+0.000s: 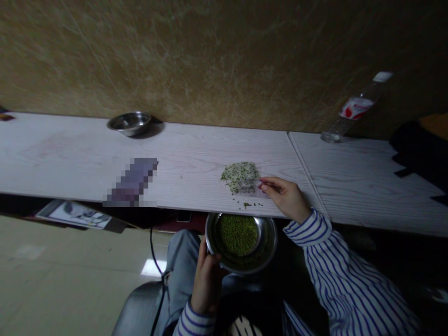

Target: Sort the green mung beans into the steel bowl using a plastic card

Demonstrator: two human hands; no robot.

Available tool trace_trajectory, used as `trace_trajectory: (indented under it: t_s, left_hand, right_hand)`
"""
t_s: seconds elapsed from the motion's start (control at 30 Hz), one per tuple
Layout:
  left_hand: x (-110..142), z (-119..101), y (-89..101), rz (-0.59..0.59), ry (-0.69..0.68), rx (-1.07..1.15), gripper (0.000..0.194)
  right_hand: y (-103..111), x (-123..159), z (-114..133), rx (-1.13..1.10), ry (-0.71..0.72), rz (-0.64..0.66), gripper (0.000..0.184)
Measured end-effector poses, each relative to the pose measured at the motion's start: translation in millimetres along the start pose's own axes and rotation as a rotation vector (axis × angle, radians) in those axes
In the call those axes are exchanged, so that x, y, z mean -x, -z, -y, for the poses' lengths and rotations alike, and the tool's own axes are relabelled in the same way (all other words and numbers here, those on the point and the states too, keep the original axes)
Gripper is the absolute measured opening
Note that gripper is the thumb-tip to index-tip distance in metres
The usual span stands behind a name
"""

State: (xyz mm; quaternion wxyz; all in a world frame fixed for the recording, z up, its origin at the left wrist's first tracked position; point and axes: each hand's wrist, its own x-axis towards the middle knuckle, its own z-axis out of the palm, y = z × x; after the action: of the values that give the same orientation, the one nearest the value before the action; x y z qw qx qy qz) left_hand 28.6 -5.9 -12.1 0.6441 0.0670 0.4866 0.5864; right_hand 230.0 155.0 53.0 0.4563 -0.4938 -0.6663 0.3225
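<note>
My left hand [208, 280] is closed on the rim of a steel bowl [269, 249], held over my lap just below the table edge. Many small green beans [238, 234], which look like mung beans, lie in the bowl. Above it on the table is a spread pile of green beans mixed with small white grains [239, 173]. My right hand [285, 193] pinches a clear flat piece [254, 189], like a plastic card, at the pile's right edge. A few loose beans [247, 204] lie near the table's front edge.
A second steel bowl [129, 123] stands at the back left. A blurred-out flat object [133, 182] lies at the left front. A clear bottle [353, 109] stands by the wall at right, near dark cloth [416, 149]. A phone [184, 216] sits below the white tabletop [189, 154].
</note>
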Motion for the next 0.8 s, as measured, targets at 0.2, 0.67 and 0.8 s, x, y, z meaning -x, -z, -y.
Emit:
trace_trajectory:
  t_s: [0.2, 0.67, 0.8]
  left_hand:
    - [1.6, -1.6, -0.9, 0.015, -0.008, 0.013, 0.072]
    - [3.8, -6.3, -0.4, 0.017, -0.029, 0.008, 0.068]
    - [3.5, -7.7, -0.6, 0.012, -0.042, 0.011, 0.069]
  right_hand:
    - [1.9, -1.0, -1.1, -0.018, -0.019, -0.024, 0.026]
    - [-0.9, -2.7, 0.8, 0.016, 0.008, -0.029, 0.026]
    - [-4.5, -3.9, 3.5, 0.04, 0.023, -0.004, 0.024]
